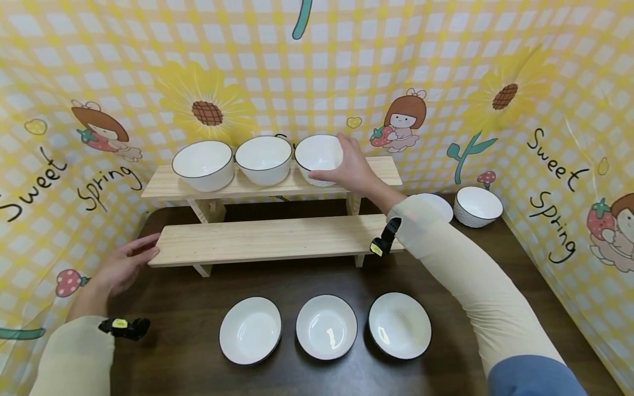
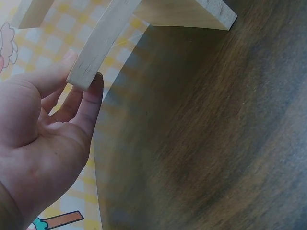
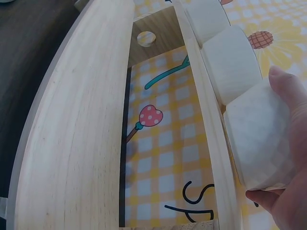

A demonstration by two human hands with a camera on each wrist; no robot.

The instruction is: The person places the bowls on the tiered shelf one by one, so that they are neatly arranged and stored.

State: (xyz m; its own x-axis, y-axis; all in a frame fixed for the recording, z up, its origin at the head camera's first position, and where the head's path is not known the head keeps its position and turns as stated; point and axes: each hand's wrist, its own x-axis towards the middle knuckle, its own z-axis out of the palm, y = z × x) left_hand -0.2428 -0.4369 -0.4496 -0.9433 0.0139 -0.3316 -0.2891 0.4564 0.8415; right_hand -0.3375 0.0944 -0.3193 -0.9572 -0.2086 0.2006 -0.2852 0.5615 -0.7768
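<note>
My right hand (image 1: 353, 168) grips the right side of a white bowl (image 1: 318, 153) at the right of the upper wooden shelf (image 1: 378, 169). In the right wrist view, thumb and fingers of the hand (image 3: 292, 139) span that bowl (image 3: 259, 136). Two more dark-rimmed white bowls stand to its left, a middle one (image 1: 264, 159) and a left one (image 1: 203, 165). My left hand (image 1: 124, 267) holds the left end of the lower shelf (image 1: 277, 240); in the left wrist view the hand (image 2: 53, 115) pinches the board's corner (image 2: 93, 60) between thumb and fingers.
On the dark table (image 1: 173, 341) before the stand, three white bowls form a row: left (image 1: 250, 330), middle (image 1: 327, 327), right (image 1: 399, 325). Right of the stand are another white bowl (image 1: 477, 206) and a white dish (image 1: 436, 206) partly behind my sleeve. Patterned cloth (image 1: 317, 71) surrounds the table.
</note>
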